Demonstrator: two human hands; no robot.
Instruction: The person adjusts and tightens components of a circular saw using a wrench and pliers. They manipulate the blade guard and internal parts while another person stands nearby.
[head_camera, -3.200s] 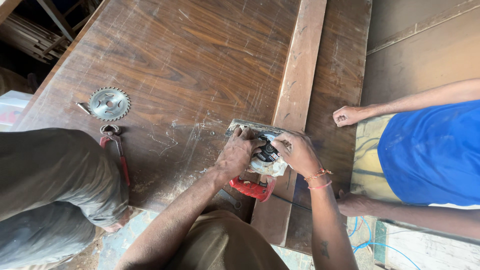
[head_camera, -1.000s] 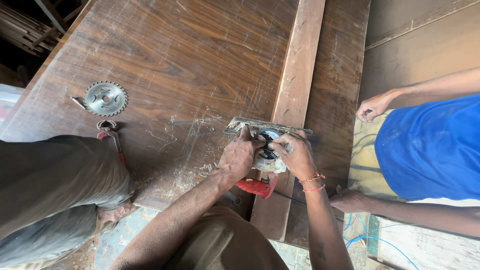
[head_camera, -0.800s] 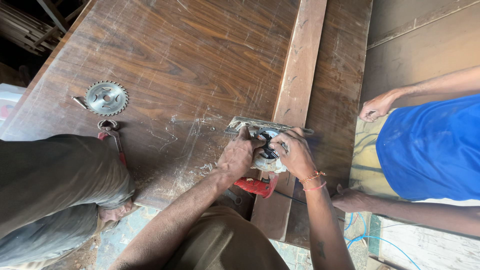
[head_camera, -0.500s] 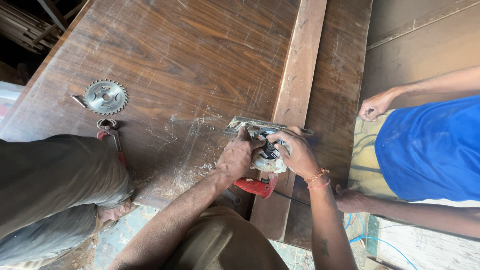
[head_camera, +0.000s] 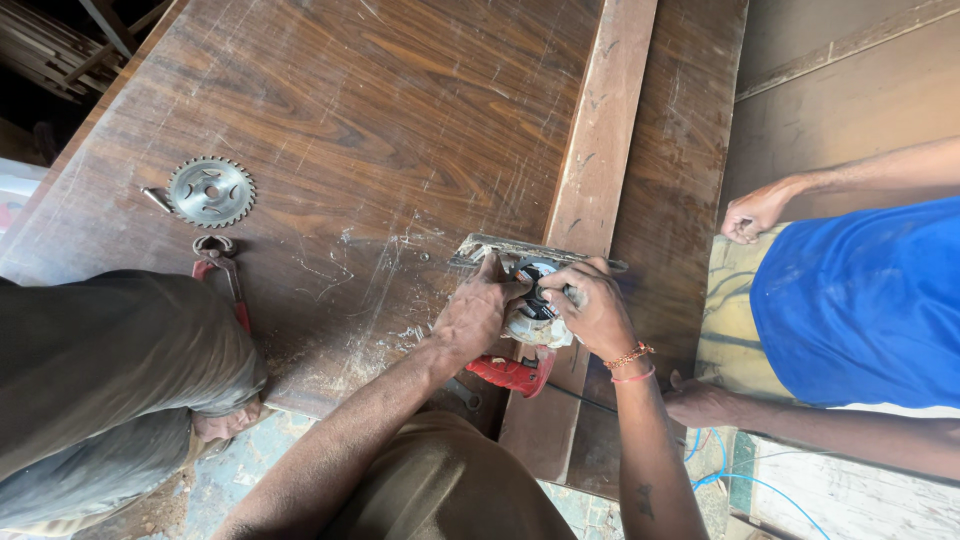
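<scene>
A handheld circular saw (head_camera: 528, 318) with a grey body, a red handle and a metal base plate rests on a large dark wooden panel (head_camera: 380, 130), against a long wooden strip (head_camera: 600, 170). My left hand (head_camera: 478, 312) grips the saw's left side. On the saw's right side my right hand (head_camera: 598, 308), with bracelets at the wrist, is closed over the motor housing. Sawdust lies on the panel just left of the saw.
A loose toothed saw blade (head_camera: 210, 191) and red-handled pliers (head_camera: 222, 268) lie at the panel's left edge. One person in grey trousers (head_camera: 100, 370) stands at the left. Another person in a blue shirt (head_camera: 850, 300) is at the right, fist (head_camera: 752, 212) raised.
Both my hands stay on the saw and have shifted slightly on it. The fist of the person in blue has risen from the panel's edge.
</scene>
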